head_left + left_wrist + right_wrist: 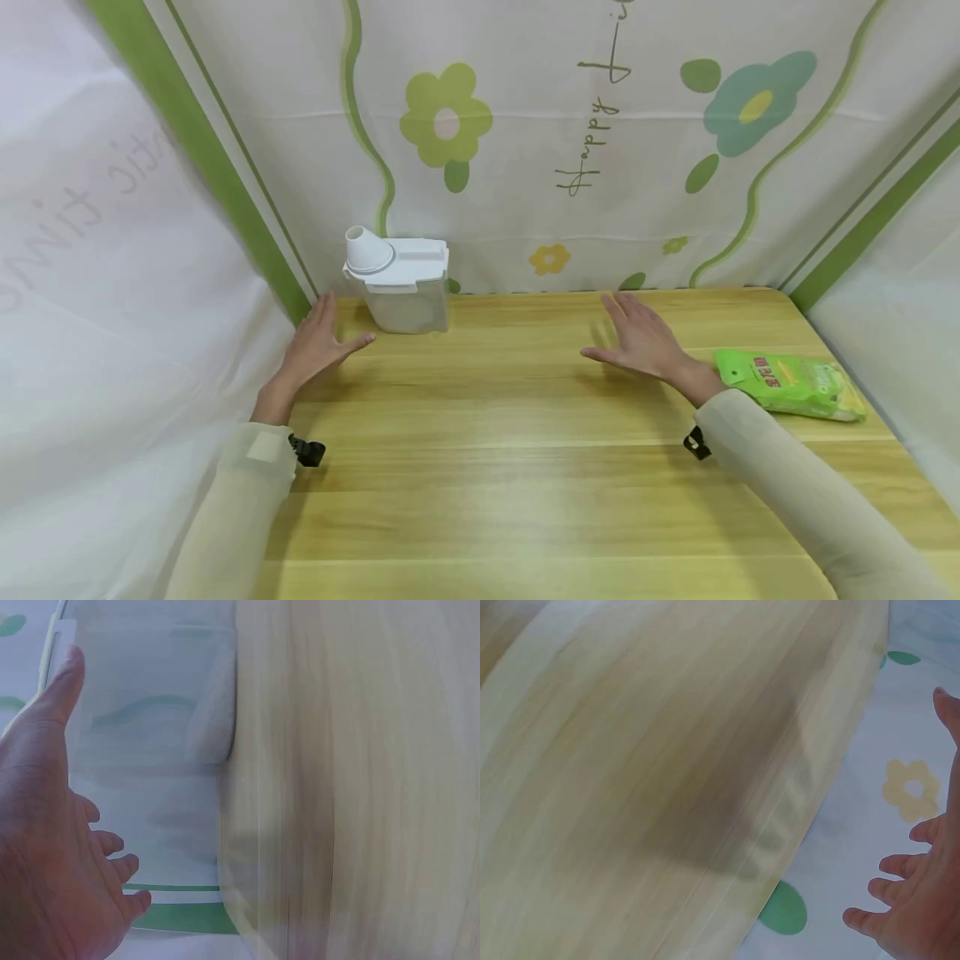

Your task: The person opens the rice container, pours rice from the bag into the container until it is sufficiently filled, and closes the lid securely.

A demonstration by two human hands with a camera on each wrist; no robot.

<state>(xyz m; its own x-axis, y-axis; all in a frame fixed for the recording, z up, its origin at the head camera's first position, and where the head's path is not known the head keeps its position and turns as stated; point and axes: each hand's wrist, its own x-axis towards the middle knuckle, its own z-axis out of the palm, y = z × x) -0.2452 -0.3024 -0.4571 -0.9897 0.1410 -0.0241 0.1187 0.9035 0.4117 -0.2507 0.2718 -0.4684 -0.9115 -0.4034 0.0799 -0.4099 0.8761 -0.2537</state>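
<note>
A big white cloth wall with green stripes and painted flowers point(525, 142) stands around the back and both sides of the table. The light yellow wooden table point(525, 483) fills the lower part of the head view.

A white and clear plastic box with a round spout on its lid point(397, 283) stands upright at the back edge of the table, near the back left corner. A flat green plastic bag with yellow and red print point(791, 383) lies near the right edge of the table.

The left hand point(318, 346) is spread out flat, with straight fingers, by the left edge of the table. It holds nothing. Its thumb points at the box and is just beside it, but I cannot tell if they touch. In the left wrist view the left hand point(52, 847) shows with fingers apart, next to the clear side of the box point(150, 772).

The right hand point(641, 337) is spread out too, low over the middle of the table toward the back edge. It holds nothing. The green bag is near its wrist. In the right wrist view the fingers point(900, 864) are apart over the table point(652, 787).
</note>
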